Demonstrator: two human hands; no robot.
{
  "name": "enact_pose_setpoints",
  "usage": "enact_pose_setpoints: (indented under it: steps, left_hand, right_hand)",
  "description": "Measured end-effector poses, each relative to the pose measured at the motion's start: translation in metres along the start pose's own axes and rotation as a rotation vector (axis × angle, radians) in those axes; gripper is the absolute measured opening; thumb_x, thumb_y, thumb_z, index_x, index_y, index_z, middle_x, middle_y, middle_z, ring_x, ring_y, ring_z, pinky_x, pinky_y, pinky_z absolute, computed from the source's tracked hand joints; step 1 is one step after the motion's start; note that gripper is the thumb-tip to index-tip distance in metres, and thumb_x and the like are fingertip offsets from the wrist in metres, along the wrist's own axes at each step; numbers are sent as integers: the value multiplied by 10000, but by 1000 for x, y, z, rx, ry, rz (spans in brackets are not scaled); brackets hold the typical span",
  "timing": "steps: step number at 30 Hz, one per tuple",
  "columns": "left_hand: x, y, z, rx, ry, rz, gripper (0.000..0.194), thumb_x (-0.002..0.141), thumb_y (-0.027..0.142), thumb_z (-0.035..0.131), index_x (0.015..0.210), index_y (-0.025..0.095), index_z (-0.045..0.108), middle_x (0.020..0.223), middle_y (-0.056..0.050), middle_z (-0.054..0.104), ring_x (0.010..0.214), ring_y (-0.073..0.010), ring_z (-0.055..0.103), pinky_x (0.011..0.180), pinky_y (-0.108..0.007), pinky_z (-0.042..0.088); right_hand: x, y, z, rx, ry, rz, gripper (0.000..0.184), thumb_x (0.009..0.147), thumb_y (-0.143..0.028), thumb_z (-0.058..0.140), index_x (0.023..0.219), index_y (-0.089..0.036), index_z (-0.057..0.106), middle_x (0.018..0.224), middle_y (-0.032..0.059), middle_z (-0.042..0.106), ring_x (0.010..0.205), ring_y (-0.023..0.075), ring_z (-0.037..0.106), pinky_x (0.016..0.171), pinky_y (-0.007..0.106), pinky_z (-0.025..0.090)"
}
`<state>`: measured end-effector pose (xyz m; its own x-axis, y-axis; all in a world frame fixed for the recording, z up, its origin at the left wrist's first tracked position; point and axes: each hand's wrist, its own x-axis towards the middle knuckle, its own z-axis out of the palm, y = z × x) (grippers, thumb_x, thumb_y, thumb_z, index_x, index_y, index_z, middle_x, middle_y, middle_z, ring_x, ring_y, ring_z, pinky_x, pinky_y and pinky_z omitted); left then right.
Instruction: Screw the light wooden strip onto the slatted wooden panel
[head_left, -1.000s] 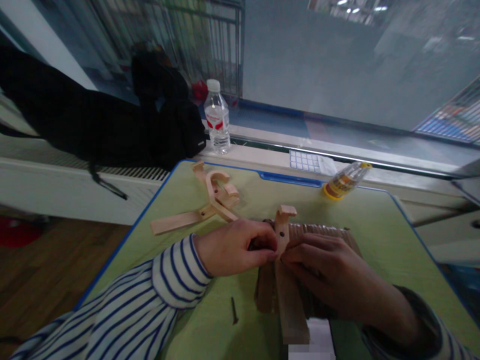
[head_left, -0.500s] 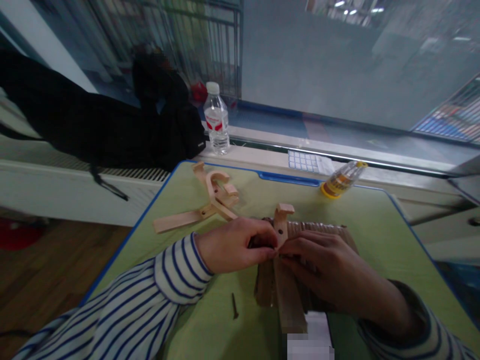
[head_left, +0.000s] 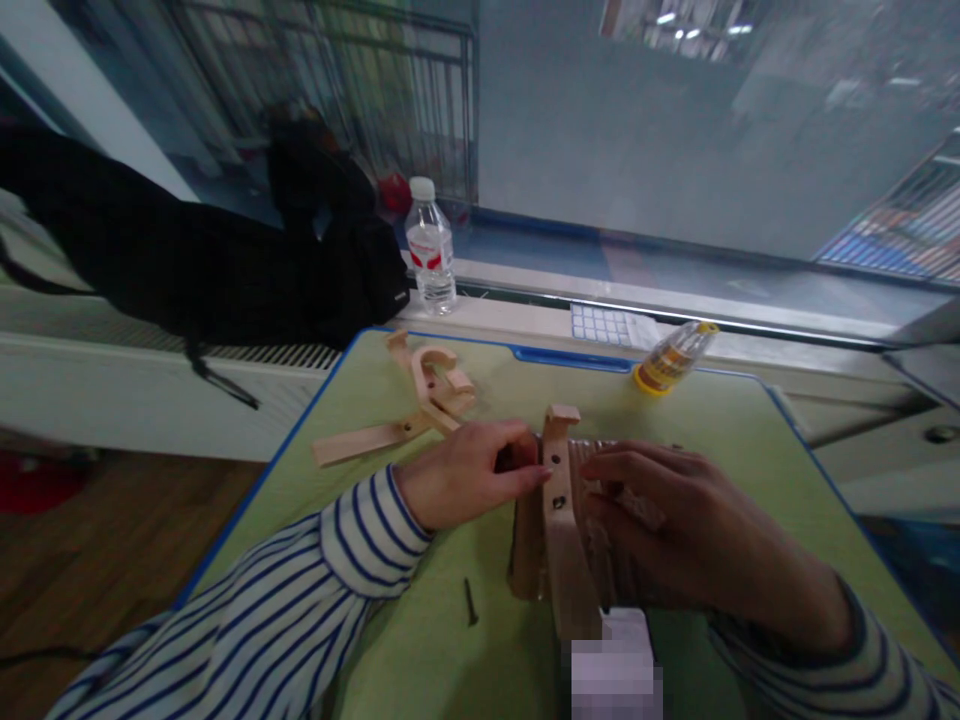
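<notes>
A pale wooden hook [head_left: 564, 545] with a curled top lies lengthwise over a brown ridged block that looks like corrugated cardboard [head_left: 529, 560]. It has two dark spots, the lower one filled with something like a screw head. My left hand [head_left: 480, 470] is closed at the hook's left edge, thumb pressed against the wood. My right hand [head_left: 675, 510] hovers over the block just right of the hook, its fingers bent and a little apart, nothing visible between them. A loose screw [head_left: 470, 602] lies on the table below my left hand.
Other wooden hook pieces [head_left: 427, 400] lie at the table's back left. A clear bottle with yellow cap and base [head_left: 671, 360] stands tilted-looking at the back right. A water bottle [head_left: 431, 255] and a black bag [head_left: 300, 265] are on the sill. A pale, partly blurred object [head_left: 628, 628] sits in front.
My right hand has drawn back to the right from the hook, uncovering the lower spot. My left hand stays at the hook's left edge. The view has shifted slightly.
</notes>
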<state>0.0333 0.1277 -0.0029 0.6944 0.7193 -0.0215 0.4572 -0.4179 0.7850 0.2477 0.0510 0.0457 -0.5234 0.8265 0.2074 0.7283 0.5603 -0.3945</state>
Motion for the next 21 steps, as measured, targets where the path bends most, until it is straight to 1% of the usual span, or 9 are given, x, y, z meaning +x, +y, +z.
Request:
enact_pose_setpoints:
  steps: [3,6,10,12,14,16,18,19,21]
  left_hand:
    - [2,5,-1,31,61,-60,291,844,426,561,749,151,570,653,28,543,583,-101,471,534,-217,329]
    - [2,8,0,55,91,-91,321,839,467,553,762,157,577,666,18,561,597,-116,491,535,-224,337]
    - [1,7,4,36,81,-129,352,836,506,539,762,162,552,651,12,575,575,-128,533,500,-221,345]
    - [1,5,7,-10,57,-150,355,834,515,536,769,166,533,636,17,575,541,-127,550,479,-217,359]
    - [1,2,9,-66,42,-161,354,833,518,536,770,170,513,622,25,570,508,-125,561,461,-215,377]
    - [2,0,11,-98,42,-155,358,828,523,539,763,172,501,599,30,562,493,-128,566,449,-213,382]
    - [3,-1,13,-109,52,-146,366,822,530,545,753,173,497,578,31,554,486,-131,565,439,-211,377]
    - [3,-2,14,-113,56,-146,368,820,532,545,751,173,496,572,32,551,481,-130,563,436,-211,375]
    - [3,-2,16,-112,61,-144,365,826,530,536,752,174,498,566,33,550,474,-129,557,438,-215,376]
  right_hand:
    - [-7,-2,-15,-35,93,-25,161,913,-182,494,1055,-224,558,966,23,682,818,130,642,693,254,498]
    - [-23,-5,-32,-124,193,6,143,905,-175,510,1023,-236,562,963,10,685,812,116,650,701,230,502]
    - [-59,-7,-50,-297,295,91,151,904,-273,518,1043,-252,572,918,17,695,738,138,671,655,236,534]
    - [-84,-3,-53,-365,271,144,192,900,-349,511,1051,-258,586,903,24,703,705,157,684,625,252,550]
    - [-109,6,-51,-416,227,244,232,904,-389,485,1059,-261,601,923,31,715,693,171,696,639,276,564]
    - [-133,17,-45,-445,209,348,277,899,-431,474,1052,-252,620,902,38,728,658,181,704,603,281,573]
    - [-154,29,-36,-454,196,414,337,904,-474,438,1044,-245,642,937,53,739,657,189,716,561,277,580]
    - [-162,34,-30,-452,179,435,374,896,-507,433,1044,-242,652,969,63,737,693,199,723,573,282,588]
    - [-174,41,-16,-465,131,511,416,869,-557,459,1051,-242,662,946,68,742,657,199,722,503,266,575]
